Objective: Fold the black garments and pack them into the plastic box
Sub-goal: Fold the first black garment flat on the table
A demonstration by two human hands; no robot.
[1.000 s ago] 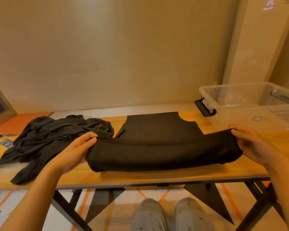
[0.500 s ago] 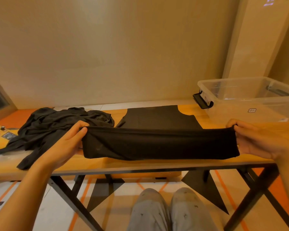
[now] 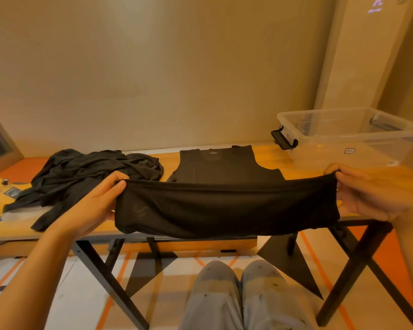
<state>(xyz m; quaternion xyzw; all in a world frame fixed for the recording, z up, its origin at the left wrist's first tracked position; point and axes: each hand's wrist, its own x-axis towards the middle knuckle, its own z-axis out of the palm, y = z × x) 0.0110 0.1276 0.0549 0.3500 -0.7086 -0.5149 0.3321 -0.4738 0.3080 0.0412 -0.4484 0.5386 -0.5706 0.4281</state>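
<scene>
A black sleeveless garment (image 3: pixel 224 206) lies on the wooden table (image 3: pixel 358 177), its neck end flat at the far side. Its near end is lifted above the table's front edge and stretched into a wide band. My left hand (image 3: pixel 91 206) pinches the band's left corner, thumb on top. My right hand (image 3: pixel 367 194) grips the right corner. A heap of crumpled black garments (image 3: pixel 86 172) sits on the table to the left. The clear plastic box (image 3: pixel 348 134) stands open at the back right of the table.
A yellow device with black knobs (image 3: pixel 0 189) lies at the table's left end. The box has a black latch (image 3: pixel 283 139) on its left side. My knees in grey trousers (image 3: pixel 239 296) show below the table, between its black legs.
Both hands have raised the garment's near end off the table and pulled it taut. More of the garment's neck end shows on the table behind it.
</scene>
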